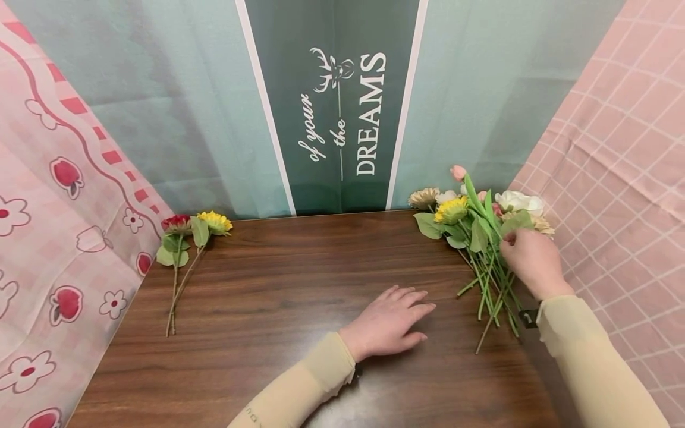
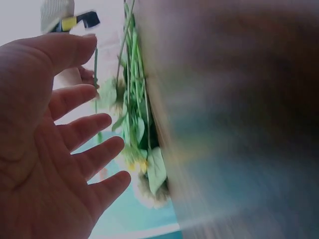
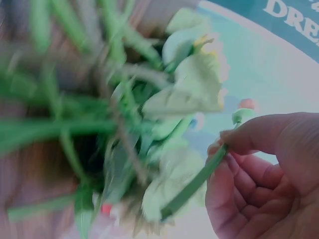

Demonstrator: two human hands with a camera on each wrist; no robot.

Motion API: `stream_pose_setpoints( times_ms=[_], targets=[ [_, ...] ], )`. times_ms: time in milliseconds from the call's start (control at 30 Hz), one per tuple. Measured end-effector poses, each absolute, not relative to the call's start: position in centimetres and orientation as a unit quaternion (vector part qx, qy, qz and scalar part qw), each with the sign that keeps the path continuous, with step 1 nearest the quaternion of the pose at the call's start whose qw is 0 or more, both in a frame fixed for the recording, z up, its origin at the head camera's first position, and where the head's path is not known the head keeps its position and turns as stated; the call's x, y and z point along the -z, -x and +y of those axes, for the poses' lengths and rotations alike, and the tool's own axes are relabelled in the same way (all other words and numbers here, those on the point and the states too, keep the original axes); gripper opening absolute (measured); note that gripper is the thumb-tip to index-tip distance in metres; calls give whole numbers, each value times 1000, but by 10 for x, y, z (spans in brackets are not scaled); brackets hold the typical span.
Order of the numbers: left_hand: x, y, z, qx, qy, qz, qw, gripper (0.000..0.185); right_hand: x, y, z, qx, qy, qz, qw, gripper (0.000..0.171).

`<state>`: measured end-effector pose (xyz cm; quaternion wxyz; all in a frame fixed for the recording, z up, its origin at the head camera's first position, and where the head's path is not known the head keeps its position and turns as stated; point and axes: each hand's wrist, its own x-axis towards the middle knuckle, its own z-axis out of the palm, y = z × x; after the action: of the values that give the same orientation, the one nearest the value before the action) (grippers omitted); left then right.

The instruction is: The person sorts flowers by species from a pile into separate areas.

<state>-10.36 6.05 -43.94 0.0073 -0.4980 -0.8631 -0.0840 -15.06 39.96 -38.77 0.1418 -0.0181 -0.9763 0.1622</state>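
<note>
I see my right hand (image 1: 532, 261) at the back right corner of the table (image 1: 299, 279), over a loose bunch of flowers (image 1: 481, 238) that lies there with its blooms toward the backdrop and its stems fanned out toward the near edge. In the right wrist view, thumb and forefinger are pinched together on one green stem (image 3: 197, 181) with a pink bud at its top, which in the head view sticks up above the rest of the bunch. The rest of that view is blurred leaves and pale petals. My left hand (image 1: 390, 324) rests palm down on the wood near the middle of the table, just left of the stem ends, fingers straight and slightly spread, gripping nothing; the left wrist view shows the open palm with the bunch beyond it. At the back left corner, well apart from both hands, lie two single flowers side by side: a red one (image 1: 175, 224) and a yellow one (image 1: 216, 222), their stems pointing toward the near edge. A green banner (image 1: 337, 107) with white lettering hangs behind the table.
</note>
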Motion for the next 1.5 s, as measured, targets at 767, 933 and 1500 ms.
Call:
stream_pose_setpoints(
  times_ms=[767, 933, 1500],
  targets=[
    [437, 176, -25, 704, 54, -708, -31, 26, 433, 141, 165, -525, -103, -842, -71, 11],
    [437, 180, -26, 723, 42, -688, -46, 27, 438, 142, 157, -544, -115, -827, -80, 14],
    [438, 183, -33, 732, 40, -677, -61, 28, 450, 142, 149, -582, -124, -790, -145, 13]
  ],
)
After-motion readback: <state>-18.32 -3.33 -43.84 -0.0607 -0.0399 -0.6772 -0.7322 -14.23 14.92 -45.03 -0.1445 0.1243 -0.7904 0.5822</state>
